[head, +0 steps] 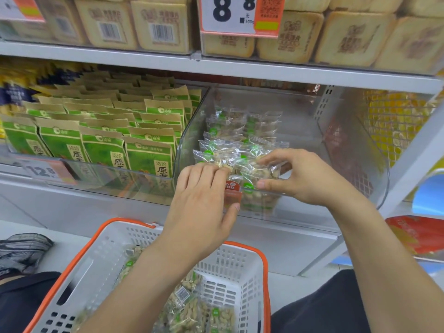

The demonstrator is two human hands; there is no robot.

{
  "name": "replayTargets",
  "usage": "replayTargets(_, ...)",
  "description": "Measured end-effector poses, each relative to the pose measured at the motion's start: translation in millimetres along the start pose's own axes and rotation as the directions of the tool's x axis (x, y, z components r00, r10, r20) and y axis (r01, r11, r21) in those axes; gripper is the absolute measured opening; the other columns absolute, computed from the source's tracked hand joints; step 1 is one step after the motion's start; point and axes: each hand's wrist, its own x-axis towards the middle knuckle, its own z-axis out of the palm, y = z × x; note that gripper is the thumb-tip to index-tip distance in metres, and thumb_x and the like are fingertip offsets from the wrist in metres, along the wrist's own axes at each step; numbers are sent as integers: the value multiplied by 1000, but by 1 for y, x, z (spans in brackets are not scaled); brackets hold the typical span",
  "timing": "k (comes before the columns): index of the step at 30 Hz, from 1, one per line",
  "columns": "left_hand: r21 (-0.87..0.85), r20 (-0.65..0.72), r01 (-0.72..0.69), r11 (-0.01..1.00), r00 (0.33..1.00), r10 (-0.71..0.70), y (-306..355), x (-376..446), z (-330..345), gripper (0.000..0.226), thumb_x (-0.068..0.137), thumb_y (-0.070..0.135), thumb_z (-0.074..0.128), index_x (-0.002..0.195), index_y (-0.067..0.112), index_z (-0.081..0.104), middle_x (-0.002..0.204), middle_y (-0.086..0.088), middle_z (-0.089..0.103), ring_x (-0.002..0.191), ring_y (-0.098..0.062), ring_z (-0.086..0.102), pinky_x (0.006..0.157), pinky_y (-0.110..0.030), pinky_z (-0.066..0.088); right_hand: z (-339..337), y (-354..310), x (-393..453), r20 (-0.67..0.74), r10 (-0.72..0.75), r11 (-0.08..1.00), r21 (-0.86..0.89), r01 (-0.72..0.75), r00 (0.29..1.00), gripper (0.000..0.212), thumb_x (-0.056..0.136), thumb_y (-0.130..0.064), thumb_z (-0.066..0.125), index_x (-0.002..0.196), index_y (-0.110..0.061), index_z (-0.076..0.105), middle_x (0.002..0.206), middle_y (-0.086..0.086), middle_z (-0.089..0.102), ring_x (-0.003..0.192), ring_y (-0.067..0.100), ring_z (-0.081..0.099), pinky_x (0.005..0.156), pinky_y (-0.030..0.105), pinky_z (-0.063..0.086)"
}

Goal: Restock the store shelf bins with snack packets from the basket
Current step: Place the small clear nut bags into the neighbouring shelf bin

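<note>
A clear plastic shelf bin [300, 207] holds rows of clear nut snack packets [223, 145] with green round labels. My left hand [204, 200] reaches over the bin's front wall, its fingers curled on the front packets and its thumb against the wall by a red label. My right hand [305, 176] pinches a clear nut packet [264, 169] between thumb and fingers at the bin's front row. Below, a white basket with an orange rim [240, 272] holds several more nut packets [192, 308].
A neighbouring bin to the left holds green and brown paper bags [103, 145]. Boxed biscuit packs [348, 37] fill the shelf above, behind a price tag [230, 13]. A mesh-walled section with yellow and red packs [396, 121] lies to the right. My knees flank the basket.
</note>
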Motion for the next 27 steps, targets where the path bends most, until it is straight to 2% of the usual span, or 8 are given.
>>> replayTargets(3,2,-4,-1,1000,1000,1,0,0,0,53,84,48,49,126,16,53,123,0,55,117,-24,45,107,-35,24,-2,-2,-3,-7,52,998,-24,-52,999,59,70,-56,81,124,-43,60,121,-2,41,114,19,49,95,32,43)
replayTargets(5,1,-5,-2,1000,1000,2,0,-1,0,54,84,49,47,127,16,52,124,0,55,118,-24,45,107,-36,24,-2,-3,-4,14,125,992,0,-125,992,84,68,-55,83,140,-39,42,132,3,36,119,22,48,96,30,40)
replayTargets(9,-5,-19,13,1000,1000,-13,2,0,1,54,84,48,46,127,16,53,122,0,55,116,-24,46,106,-36,26,0,-2,3,140,227,893,364,-263,964,137,65,-39,90,158,-25,-9,163,5,24,142,25,37,99,29,36)
replayTargets(11,-2,-23,18,1000,1000,-18,3,0,2,53,84,48,47,126,17,54,120,0,55,114,-24,47,106,-36,26,2,-1,9,158,219,881,392,-264,963,136,65,-35,92,159,-22,-6,161,5,28,143,23,35,99,28,35)
replayTargets(14,13,-25,27,1000,999,-27,3,2,2,49,84,48,49,122,17,54,116,0,55,110,-25,47,104,-37,28,4,0,19,138,124,952,262,-157,983,112,66,-41,90,156,-27,24,157,-3,36,140,15,37,101,26,34)
replayTargets(17,26,-21,37,999,999,-36,0,2,3,47,83,48,51,121,20,55,112,0,54,108,-25,48,103,-39,30,5,-1,23,166,57,977,192,-89,984,95,67,-50,87,148,-37,38,151,-7,43,134,13,43,100,28,37)
replayTargets(21,27,-38,36,999,999,-35,-2,3,4,44,83,46,53,118,21,56,110,0,54,106,-25,48,102,-40,32,7,-4,20,131,43,993,107,-57,990,92,70,-54,83,147,-39,36,150,-9,43,133,14,46,102,29,39)
replayTargets(27,-4,-42,19,1000,999,-19,-5,1,4,43,86,46,52,121,22,54,113,2,53,108,-23,47,103,-37,30,-8,-12,0,62,131,991,14,-132,989,111,62,-64,82,153,-41,24,155,-5,41,129,22,54,104,36,44)
